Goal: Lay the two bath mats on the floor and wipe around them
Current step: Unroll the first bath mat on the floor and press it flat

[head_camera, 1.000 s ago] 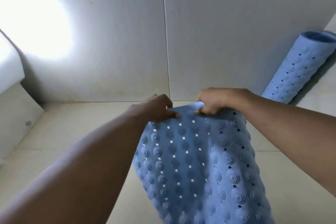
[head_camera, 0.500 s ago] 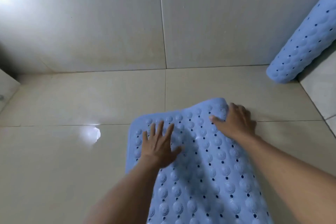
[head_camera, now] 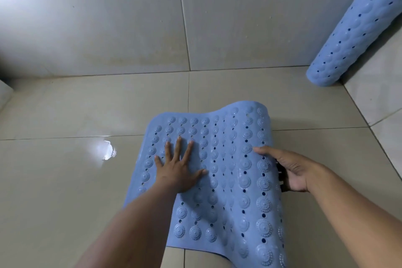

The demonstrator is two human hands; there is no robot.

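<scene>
Left hand [head_camera: 178, 169] is flat on the mat [head_camera: 217, 180], fingers spread, nothing gripped, palm pressing the blue rubber onto the floor [head_camera: 65, 180] so that side lies flat. Right hand [head_camera: 295, 172] grasps the mat's right edge, thumb on top and fingers curled underneath, and that edge stands up off the tiles in a wave, far right corner lifted too. It looks like a hold for tugging the sheet straight or easing the raised side down while the other palm pins it in place. The mat sits mid-floor, its far end short of the back wall [head_camera: 130, 28], its near end running out of view below. The second mat [head_camera: 356, 32] is rolled up, leaning in the far right corner with its lower end on the floor, well apart from the first. By my reckoning, one mat is nearly laid, one is untouched, and no cloth is in sight for wiping.
</scene>
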